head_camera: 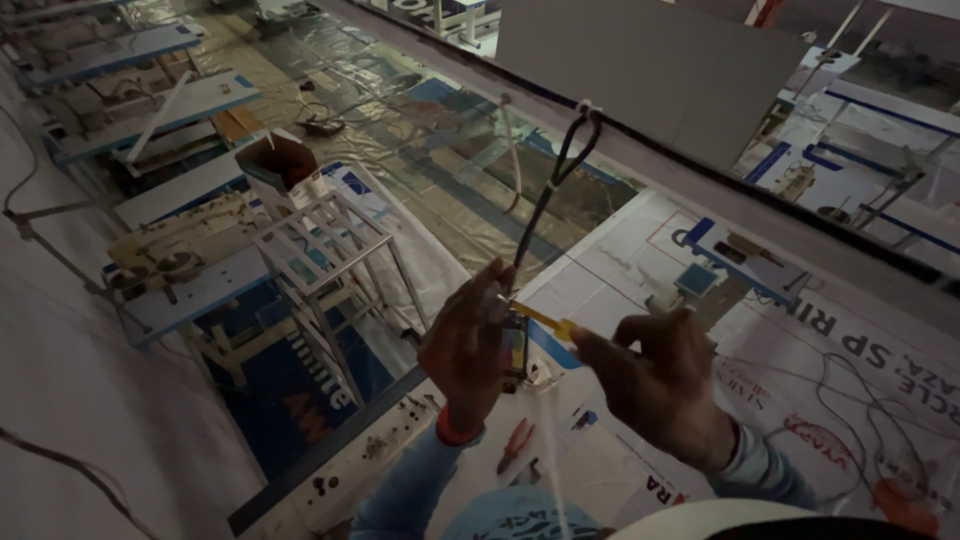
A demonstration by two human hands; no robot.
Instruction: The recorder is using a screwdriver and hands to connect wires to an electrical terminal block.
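Fingers on a small part, screwdriver tip at its edge

Fingers (492, 296) of the left hand (465, 345) pinch a small dark component (514, 345) at frame centre, a black cable (555, 185) rising from it toward the upper middle. Right hand (660, 385) is clenched on a yellow-handled screwdriver (545, 321), whose long axis slants up-left so its tip meets the component beside the left fingertips. Red pliers (515, 445) lie below on the paper-covered table (800, 360).

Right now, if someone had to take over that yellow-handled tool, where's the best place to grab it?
Probably by the yellow handle, coming from the right hand's side. The tool lies slanted between the hands, its thin tip at the small device that the left hand holds up, so only the handle end stands free to grip.
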